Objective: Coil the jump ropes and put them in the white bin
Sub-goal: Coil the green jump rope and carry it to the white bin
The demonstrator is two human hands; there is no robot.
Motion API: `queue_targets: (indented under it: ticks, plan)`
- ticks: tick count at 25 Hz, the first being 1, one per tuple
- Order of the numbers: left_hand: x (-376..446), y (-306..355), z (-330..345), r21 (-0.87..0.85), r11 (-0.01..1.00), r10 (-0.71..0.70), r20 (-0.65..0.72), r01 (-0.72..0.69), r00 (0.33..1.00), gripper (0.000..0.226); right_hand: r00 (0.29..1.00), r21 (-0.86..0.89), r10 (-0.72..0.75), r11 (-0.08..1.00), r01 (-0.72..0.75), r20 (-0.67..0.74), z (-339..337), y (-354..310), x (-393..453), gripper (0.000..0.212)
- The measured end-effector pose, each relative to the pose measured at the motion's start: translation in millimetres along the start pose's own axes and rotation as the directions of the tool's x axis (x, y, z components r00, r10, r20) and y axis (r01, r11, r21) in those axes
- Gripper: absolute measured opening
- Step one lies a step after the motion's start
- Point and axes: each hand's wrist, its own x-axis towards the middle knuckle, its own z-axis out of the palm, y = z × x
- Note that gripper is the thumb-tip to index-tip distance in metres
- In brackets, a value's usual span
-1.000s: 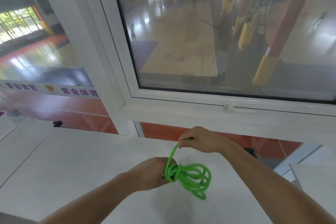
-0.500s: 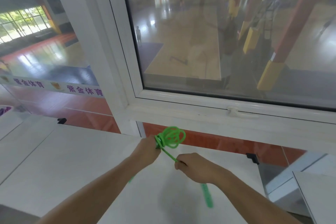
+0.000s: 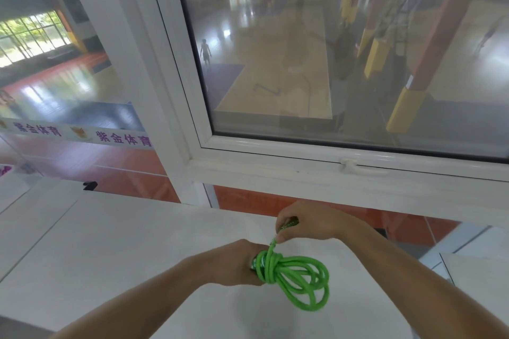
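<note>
My left hand (image 3: 234,263) grips the coiled bright green jump rope (image 3: 296,281) above the white tabletop (image 3: 110,242); my right hand (image 3: 308,221), just beside, pinches its loose end.

**Soft daylight, hazy glass, wide-angle bend**

Even, diffuse light fills the scene. The white table (image 3: 115,242) is bright, with faint soft shadows beneath the forearms. The far window pane (image 3: 344,49) looks hazy and low in contrast, and the gym floor (image 3: 275,69) beyond shows glossy glare patches. Straight frame lines bow toward the edges. Near hands are slightly soft.
</note>
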Motion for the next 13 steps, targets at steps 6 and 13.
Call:
queue_targets:
  ticks: [6, 13]
  plan:
    - [1, 12, 2, -0.735, 0.678, -0.252, -0.262, -0.023, 0.932, 0.007, 0.984, 0.453, 0.092, 0.892, -0.012, -0.155, 49, 22, 2, 0.006]
    - [15, -11, 9, -0.979, 0.161, -0.581, -0.197, -0.126, 0.789, 0.009, 0.957, -0.017, 0.261, 0.964, -0.265, -0.123, 72, 28, -1, 0.039]
